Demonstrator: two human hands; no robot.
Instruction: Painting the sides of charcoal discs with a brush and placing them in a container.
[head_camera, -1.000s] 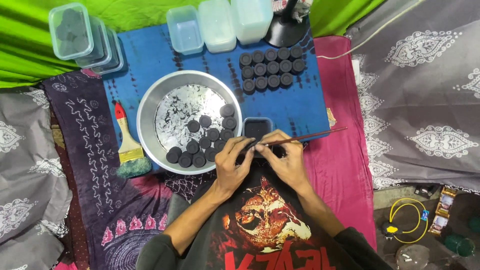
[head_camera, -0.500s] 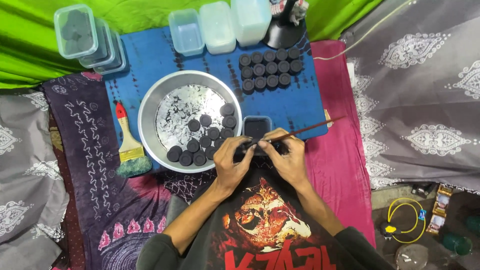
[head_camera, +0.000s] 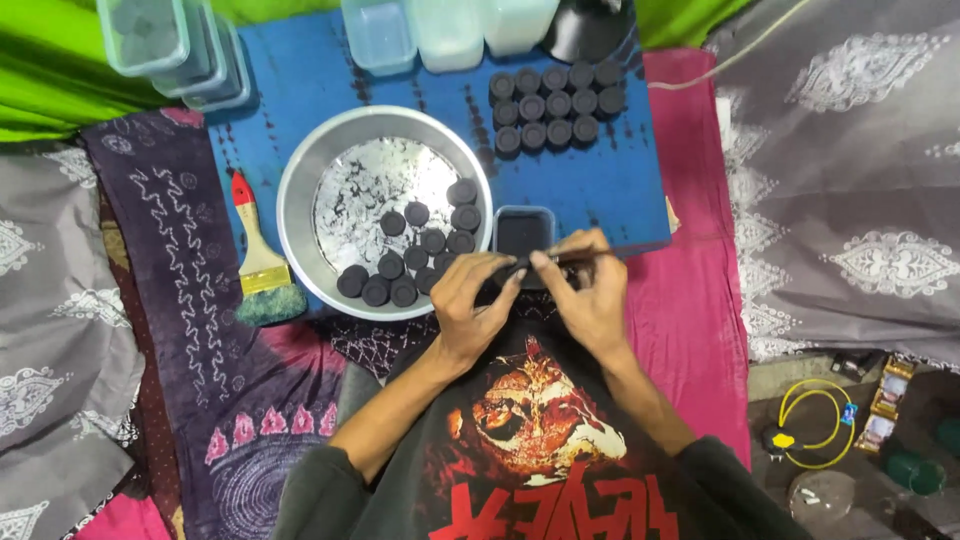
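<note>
My left hand (head_camera: 472, 300) and my right hand (head_camera: 592, 298) meet just below a small black square tub (head_camera: 524, 230). The left fingertips pinch a small black disc (head_camera: 516, 268), which is mostly hidden. Between the fingers of my right hand is a thin dark stick (head_camera: 625, 251); it lies nearly flat and points right, with its near end at the disc. A round metal bowl (head_camera: 300, 170) to the left holds several more black discs (head_camera: 420, 245) along its near side.
Rows of black discs (head_camera: 555, 105) sit on the blue mat (head_camera: 610, 190) behind the hands. Clear plastic boxes (head_camera: 380, 35) line the back, with stacked ones (head_camera: 170, 45) at the far left. A red-handled paintbrush (head_camera: 258, 262) lies left of the bowl. Patterned cloths surround everything.
The stick has dropped from a rising slant to nearly flat, and less of it shows past my right hand. Both hands stay together at the tub.
</note>
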